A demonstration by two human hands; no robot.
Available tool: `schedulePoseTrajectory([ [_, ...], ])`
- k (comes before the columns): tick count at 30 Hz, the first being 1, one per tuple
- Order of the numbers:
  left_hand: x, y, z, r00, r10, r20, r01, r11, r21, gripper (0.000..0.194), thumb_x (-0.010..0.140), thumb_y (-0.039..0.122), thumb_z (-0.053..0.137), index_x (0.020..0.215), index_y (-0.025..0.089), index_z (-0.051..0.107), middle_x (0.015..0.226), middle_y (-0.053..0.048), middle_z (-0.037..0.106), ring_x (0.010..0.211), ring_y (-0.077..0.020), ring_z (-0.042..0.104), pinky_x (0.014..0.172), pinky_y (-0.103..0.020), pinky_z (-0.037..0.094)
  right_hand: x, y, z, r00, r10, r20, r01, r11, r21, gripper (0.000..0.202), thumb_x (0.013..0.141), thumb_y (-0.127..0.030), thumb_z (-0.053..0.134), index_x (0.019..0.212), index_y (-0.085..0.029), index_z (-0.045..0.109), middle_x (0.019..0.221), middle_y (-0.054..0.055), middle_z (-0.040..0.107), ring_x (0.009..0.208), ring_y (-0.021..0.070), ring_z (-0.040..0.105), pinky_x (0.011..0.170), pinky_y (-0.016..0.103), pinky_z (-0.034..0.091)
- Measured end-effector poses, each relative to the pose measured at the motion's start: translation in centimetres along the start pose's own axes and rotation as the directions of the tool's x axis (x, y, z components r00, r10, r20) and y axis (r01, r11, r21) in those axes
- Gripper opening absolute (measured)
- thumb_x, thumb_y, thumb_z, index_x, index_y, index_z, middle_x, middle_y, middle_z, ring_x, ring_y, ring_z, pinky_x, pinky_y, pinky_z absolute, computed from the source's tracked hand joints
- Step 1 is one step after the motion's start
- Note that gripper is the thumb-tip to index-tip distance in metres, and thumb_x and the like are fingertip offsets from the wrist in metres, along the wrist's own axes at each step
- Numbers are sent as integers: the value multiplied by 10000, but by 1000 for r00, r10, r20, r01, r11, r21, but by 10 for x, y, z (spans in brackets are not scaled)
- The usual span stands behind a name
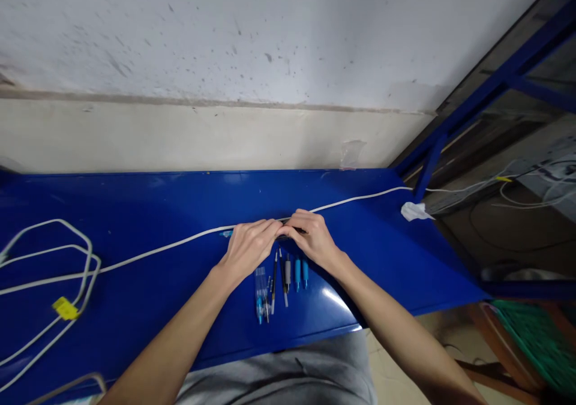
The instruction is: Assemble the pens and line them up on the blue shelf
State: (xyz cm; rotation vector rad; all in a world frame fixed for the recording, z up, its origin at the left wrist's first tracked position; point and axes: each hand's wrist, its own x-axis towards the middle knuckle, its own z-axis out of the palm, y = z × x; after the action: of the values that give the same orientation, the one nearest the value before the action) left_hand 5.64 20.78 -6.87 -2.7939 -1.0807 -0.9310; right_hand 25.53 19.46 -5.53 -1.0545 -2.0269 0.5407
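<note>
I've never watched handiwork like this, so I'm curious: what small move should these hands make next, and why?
Perhaps ease the left hand slightly away from the right hand, to check the dark piece where they meet: the hands hide most of it, while loose pen parts, including blue pieces, lie just in front on the blue table.

- No text, brand or number can be read anywhere in view.
- A yellow label (65, 309) is fastened to the looped white cable (157, 252) at left; any print on it is too small and blurred to make out.
- A smaller yellow tag (504, 179) on the cabling at far right is likewise illegible.
</note>
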Motion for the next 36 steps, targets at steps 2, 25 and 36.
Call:
schedulePoseTrajectory([
  [2,0,1,1,999,-48,-2,48,999,6,298,1088,232,390,1007,197,675,817,-27,758,707,-169,711,586,-273,363,2,-1,-1,1000,-11,-12,11,1000,-20,522,1054,-526,477,767,-156,709,717,56,679,673,170,554,696,307,399],
  [25,3,-11,1,987,-157,-25,155,986,-62,209,1027,208,458,1025,230,666,1019,-30,753,886,-216,710,680,-304,406,-109,-41,-10,963,227,149,-212,971,-109,809,909,-522,726,1611,-364,358,1534,96,557,1450,307,474,1206,539,397],
  [36,3,-16,-1,981,-192,-26,188,977,-100,231,1050,235,453,1008,225,680,985,-25,745,837,-178,705,650,-275,406,-3,-10,-17,912,324,-251,-152,837,526,406,1036,-534,516,1041,-229,784,1114,88,763,970,225,732,890,378,584],
])
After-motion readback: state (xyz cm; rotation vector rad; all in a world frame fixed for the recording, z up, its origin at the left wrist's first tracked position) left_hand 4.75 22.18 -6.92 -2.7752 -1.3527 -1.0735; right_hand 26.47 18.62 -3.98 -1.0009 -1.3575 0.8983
